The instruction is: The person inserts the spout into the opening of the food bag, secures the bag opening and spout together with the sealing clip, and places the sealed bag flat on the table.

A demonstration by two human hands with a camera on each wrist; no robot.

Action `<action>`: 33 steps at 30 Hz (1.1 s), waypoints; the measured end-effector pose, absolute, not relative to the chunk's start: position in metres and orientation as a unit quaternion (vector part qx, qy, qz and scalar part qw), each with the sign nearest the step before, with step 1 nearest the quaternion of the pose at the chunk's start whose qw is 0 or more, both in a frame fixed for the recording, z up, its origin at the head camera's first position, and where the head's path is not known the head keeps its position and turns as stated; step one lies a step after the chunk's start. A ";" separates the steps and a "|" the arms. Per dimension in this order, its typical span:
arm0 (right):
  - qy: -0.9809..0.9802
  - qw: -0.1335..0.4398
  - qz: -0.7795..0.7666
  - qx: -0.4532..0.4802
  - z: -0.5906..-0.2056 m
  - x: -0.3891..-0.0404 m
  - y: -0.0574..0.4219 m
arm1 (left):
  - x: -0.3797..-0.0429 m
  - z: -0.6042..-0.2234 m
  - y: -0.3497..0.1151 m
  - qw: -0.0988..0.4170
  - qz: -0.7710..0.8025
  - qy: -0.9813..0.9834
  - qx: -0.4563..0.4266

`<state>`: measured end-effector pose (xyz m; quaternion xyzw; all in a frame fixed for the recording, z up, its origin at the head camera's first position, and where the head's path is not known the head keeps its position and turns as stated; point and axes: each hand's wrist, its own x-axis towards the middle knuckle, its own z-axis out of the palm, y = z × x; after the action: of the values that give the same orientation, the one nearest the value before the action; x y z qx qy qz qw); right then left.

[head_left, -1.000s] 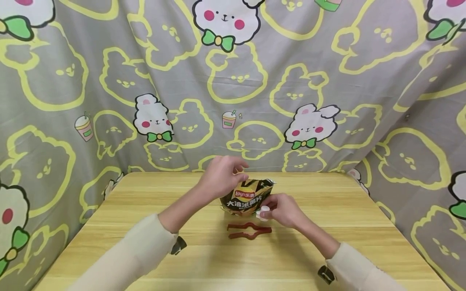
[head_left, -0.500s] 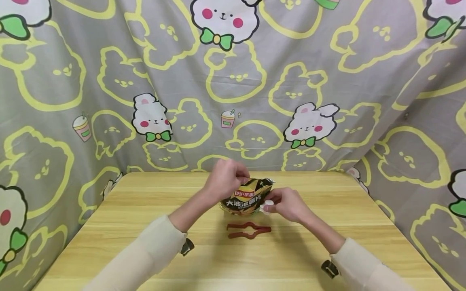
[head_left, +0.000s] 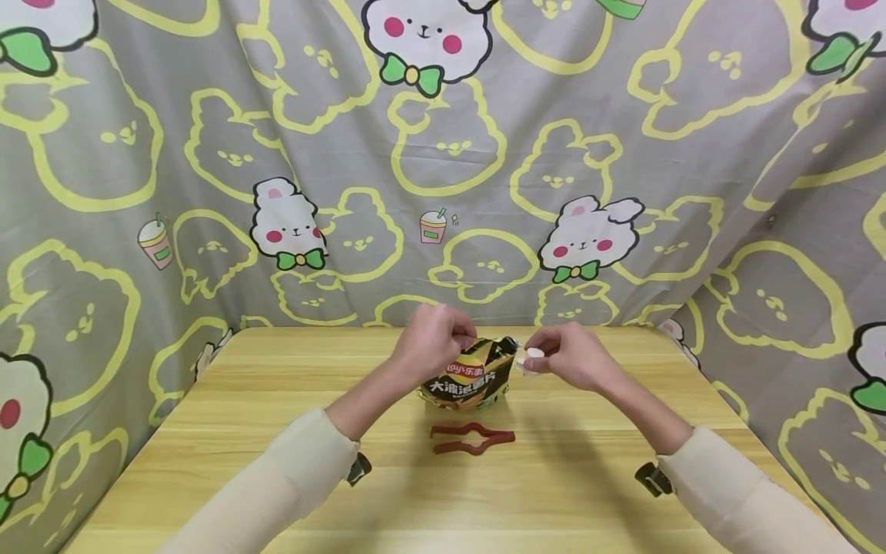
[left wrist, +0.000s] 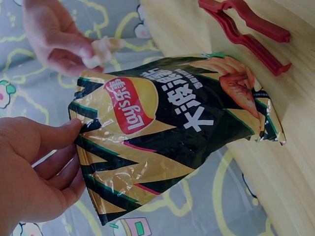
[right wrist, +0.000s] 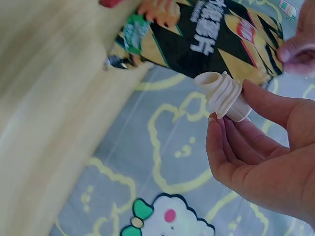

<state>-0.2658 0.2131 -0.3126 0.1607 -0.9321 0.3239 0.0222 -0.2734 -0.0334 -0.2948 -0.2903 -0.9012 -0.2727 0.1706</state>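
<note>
A black and gold Lay's chip bag (head_left: 462, 391) stands upright on the table. My left hand (head_left: 432, 338) pinches its top edge between thumb and fingers, as the left wrist view shows of the bag (left wrist: 162, 105). My right hand (head_left: 577, 358) is at the bag's upper right corner, holding a small white threaded spout (right wrist: 226, 96) between thumb and fingertips. The spout's round open end points towards the bag in the right wrist view. In front of the bag lies a red two-armed plastic clip (head_left: 477, 444), its arms spread apart.
The wood-grain table (head_left: 291, 492) reaches back to a grey curtain (head_left: 360, 154) printed with yellow outlines and white cartoon animals. More of this curtain hangs on the left and right sides.
My left hand has come down onto the bag's top edge and grips it. My right hand has carried the white spout up and right, from the bag's lower side to its upper corner.
</note>
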 end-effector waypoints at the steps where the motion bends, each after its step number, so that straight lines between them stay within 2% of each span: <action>1: -0.933 0.024 0.321 0.162 -0.309 -0.266 0.215 | -0.274 -0.295 -0.033 0.172 -0.271 -0.901 -0.292; 18: -0.932 0.059 0.307 0.182 -0.269 -0.264 0.207 | -0.277 -0.295 -0.034 0.179 -0.267 -0.901 -0.290; 33: -0.915 0.067 0.341 0.207 -0.274 -0.267 0.190 | -0.278 -0.293 -0.033 0.175 -0.259 -0.904 -0.291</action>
<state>-0.2673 0.1901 -0.2738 0.2065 -0.9148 0.3405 0.0671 -0.2781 -0.0334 -0.2927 -0.2911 -0.9041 -0.2591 0.1751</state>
